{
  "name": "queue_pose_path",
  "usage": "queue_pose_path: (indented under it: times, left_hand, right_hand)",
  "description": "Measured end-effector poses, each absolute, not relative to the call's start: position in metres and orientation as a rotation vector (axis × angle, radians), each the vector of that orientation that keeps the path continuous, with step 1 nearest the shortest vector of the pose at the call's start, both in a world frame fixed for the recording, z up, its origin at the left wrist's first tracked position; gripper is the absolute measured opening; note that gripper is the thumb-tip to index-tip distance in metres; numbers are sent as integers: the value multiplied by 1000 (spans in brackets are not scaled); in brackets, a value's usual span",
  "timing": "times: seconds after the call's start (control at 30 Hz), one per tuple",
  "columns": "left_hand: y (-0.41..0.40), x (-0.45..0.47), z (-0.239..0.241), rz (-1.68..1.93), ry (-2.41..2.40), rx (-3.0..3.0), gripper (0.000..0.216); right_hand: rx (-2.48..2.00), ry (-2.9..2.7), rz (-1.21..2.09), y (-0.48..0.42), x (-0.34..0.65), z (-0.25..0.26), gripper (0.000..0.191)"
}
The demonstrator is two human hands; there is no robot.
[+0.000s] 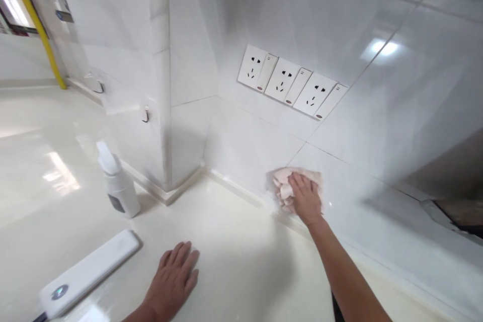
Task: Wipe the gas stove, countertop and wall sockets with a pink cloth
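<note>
My right hand (306, 196) presses a crumpled pale pink cloth (282, 186) against the white tiled wall (256, 146), just above the counter's back edge. Its fingers lie over the cloth. My left hand (171, 279) rests palm down on the cream countertop (234, 261), fingers stretched out, with nothing in it. To the left of that hand lies a long white box-shaped device (90, 271) with a round button and a dark cord. Behind the device a white spray bottle (123, 188) stands upright near the wall corner.
A row of three white wall sockets (290, 80) sits above the cloth. Small hooks (146, 113) are fixed to the jutting wall corner (160, 85) on the left. Farther back runs a yellow pipe (43, 37). A dark opening with a pale edge (437, 214) shows at the right.
</note>
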State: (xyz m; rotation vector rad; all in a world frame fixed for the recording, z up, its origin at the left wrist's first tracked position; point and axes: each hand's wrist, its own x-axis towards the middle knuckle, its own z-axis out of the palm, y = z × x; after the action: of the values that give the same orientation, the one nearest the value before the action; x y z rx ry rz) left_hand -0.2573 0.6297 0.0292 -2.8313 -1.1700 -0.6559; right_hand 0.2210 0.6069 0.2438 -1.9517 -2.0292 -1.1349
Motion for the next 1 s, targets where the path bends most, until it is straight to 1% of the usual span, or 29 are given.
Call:
queue_pose_path:
  times: [0.13, 0.2, 0.23, 0.3, 0.4, 0.5, 0.57, 0.63, 0.7, 0.8, 0.9, 1.0]
  left_hand:
    - [628, -257, 31, -666, -1172, -2869, 41]
    - [628, -258, 31, -668, -1174, -2873, 42]
    - [627, -258, 30, -673, -1173, -2871, 43]
    - [626, -258, 28, -686, -1169, -2867, 43]
    - [624, -258, 25, -684, -1179, -2860, 43]
    - [624, -258, 25, -666, -1189, -2841, 41]
    - [624, -258, 26, -664, -1174, -2833, 40]
    - [625, -259, 25, -688, -1148, -2818, 40]
    - [627, -259, 22, -735, -1120, -2793, 40]
    - [629, -259, 15, -820, -1086, -2746, 41]
    - [631, -258, 8, -839, -1119, -2750, 42]
    - [632, -257, 6, -758, -1194, -2824, 44]
  right_hand:
    - [-1732, -1607, -1307, 643, 221, 316, 63]
    - [-1672, -1498, -1312, 660, 214, 328, 67]
    - [-1693, -1503, -1286, 666, 209, 324, 67]
    - [-1817, -1626, -1179, 669, 200, 295, 64]
    - [-1959, -2069, -886, 656, 189, 222, 60]
    - [-1779, -2544, -639, 638, 184, 157, 54]
    - [-1680, -2644, -627, 631, 184, 137, 53]
    - [-1657, -2635, -686, 630, 188, 138, 51]
    - [-1647, -2614, -757, 631, 195, 156, 46]
    - [-1690, -2476, -915, 628, 207, 208, 34]
    - [-1751, -2154, -1109, 622, 224, 278, 25]
    - [-1569, -1752, -1312, 625, 241, 358, 29]
